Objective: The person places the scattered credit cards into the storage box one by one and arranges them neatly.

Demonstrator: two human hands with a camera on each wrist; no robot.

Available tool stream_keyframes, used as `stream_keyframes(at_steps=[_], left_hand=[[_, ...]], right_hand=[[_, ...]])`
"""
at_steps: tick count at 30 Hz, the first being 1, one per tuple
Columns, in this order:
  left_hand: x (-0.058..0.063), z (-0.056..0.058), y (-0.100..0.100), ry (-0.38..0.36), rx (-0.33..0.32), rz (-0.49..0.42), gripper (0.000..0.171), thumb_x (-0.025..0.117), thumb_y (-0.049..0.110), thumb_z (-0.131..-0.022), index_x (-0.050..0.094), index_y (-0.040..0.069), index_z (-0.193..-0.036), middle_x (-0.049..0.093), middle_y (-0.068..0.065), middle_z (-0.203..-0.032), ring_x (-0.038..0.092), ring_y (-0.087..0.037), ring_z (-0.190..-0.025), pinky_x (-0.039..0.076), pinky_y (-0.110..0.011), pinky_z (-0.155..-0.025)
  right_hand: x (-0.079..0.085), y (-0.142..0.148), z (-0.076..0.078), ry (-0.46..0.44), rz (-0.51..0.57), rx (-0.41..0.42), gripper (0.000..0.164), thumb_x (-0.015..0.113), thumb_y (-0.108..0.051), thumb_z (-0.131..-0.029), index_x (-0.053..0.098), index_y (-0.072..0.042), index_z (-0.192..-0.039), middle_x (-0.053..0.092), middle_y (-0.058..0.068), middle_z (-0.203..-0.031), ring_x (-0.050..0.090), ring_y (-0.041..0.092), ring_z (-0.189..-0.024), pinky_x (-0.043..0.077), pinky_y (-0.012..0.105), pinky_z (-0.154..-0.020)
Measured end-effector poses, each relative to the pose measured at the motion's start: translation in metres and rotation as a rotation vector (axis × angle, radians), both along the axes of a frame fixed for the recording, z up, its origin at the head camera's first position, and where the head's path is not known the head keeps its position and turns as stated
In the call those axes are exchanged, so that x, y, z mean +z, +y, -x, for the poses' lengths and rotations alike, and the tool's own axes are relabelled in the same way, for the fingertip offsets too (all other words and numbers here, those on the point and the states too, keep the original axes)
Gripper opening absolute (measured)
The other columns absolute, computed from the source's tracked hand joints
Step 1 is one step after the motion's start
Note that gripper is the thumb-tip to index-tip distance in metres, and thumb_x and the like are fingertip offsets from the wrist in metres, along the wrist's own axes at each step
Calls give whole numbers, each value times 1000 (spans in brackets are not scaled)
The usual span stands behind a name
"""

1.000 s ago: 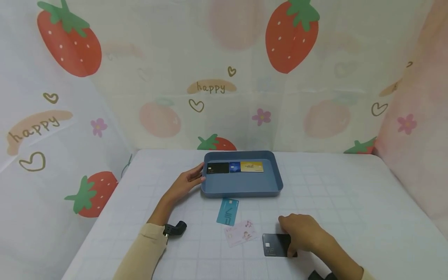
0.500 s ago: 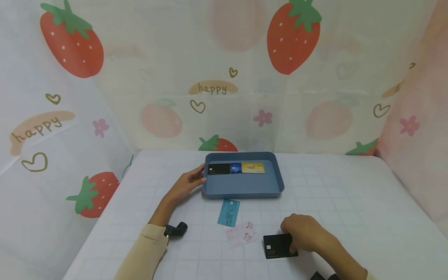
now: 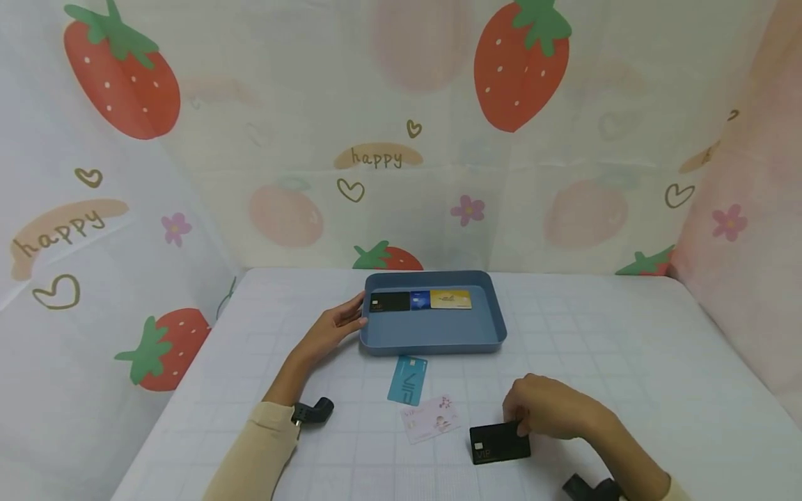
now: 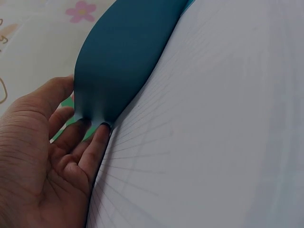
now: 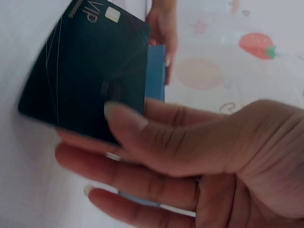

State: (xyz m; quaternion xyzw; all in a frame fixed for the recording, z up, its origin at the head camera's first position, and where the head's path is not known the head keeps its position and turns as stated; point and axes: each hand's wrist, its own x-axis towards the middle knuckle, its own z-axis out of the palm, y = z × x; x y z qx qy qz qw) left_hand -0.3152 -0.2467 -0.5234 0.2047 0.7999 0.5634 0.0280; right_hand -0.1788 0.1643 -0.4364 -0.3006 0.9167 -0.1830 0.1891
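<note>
My right hand pinches a black VIP card between thumb and fingers at its right end. In the right wrist view, the thumb lies across the face of the black card, with fingers behind it. The card is tilted up, its chip side showing. My left hand touches the left wall of a blue-grey tray. Up close in the left wrist view, the fingertips of the left hand rest against the outside of the tray wall, without wrapping round it.
Inside the tray, a black card, a blue card and a yellow card lie in a row along the back. A teal VIP card and a pale pink card lie on the white tablecloth in front.
The right hand has tightened its pinch on the black card and lifted and tilted it from the tablecloth. The left hand and tray have stayed in place.
</note>
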Motion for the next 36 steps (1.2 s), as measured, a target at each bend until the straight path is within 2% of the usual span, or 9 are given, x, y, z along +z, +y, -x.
stream_keyframes(at_steps=[4,8,15,20,24,27,32,36], left_hand=[[-1,1,0,1,4,-4,68,65,28,-102,33,14,-160,34,-6,-163,41,-30,-145,35,-46,-117],[0,0,1,1,0,4,68,64,25,-102,32,12,-160,33,-7,-163,40,-30,-145,35,-45,-117],[0,0,1,4,2,5,67,64,23,-102,32,11,-160,33,-6,-163,41,-30,-144,35,-45,-116],[0,2,1,5,-7,-4,68,65,25,-102,32,11,-160,33,-7,-163,41,-29,-144,35,-45,-116],[0,2,-1,4,-5,9,69,66,26,-101,32,11,-160,33,-8,-163,41,-29,-144,35,-45,-117],[1,2,-3,8,0,14,68,65,26,-101,33,12,-160,34,-8,-162,42,-29,-144,35,-45,-117],[1,4,-3,15,-9,4,67,64,25,-102,32,12,-160,34,-10,-163,42,-31,-144,35,-47,-116],[10,-5,3,-6,-17,-19,66,63,18,-103,31,7,-159,31,-14,-163,39,-35,-145,32,-48,-117]], right_hand=[[-2,4,6,-97,114,89,31,80,9,-75,69,-19,-80,64,-14,-75,58,2,-70,52,26,-67],[-4,5,9,-176,174,96,28,79,7,-79,67,-18,-85,64,-12,-76,57,2,-69,52,23,-66],[-3,3,11,-189,258,107,22,75,1,-87,68,-19,-95,68,-11,-81,61,3,-73,54,24,-70],[2,0,11,-218,358,60,16,70,-3,-93,71,-16,-103,71,-5,-89,69,14,-70,59,29,-68],[3,-3,9,-269,472,5,16,67,-3,-96,70,-8,-111,73,4,-96,72,28,-69,62,40,-70],[3,-6,9,-253,527,-17,18,66,-3,-97,70,-5,-115,72,7,-96,72,28,-71,62,45,-72],[4,-8,10,-174,548,-45,18,66,-5,-98,70,-5,-116,71,6,-95,71,26,-71,61,44,-72],[1,-9,11,-135,560,-78,19,65,-5,-98,70,-4,-117,70,9,-98,71,23,-71,61,45,-71]])
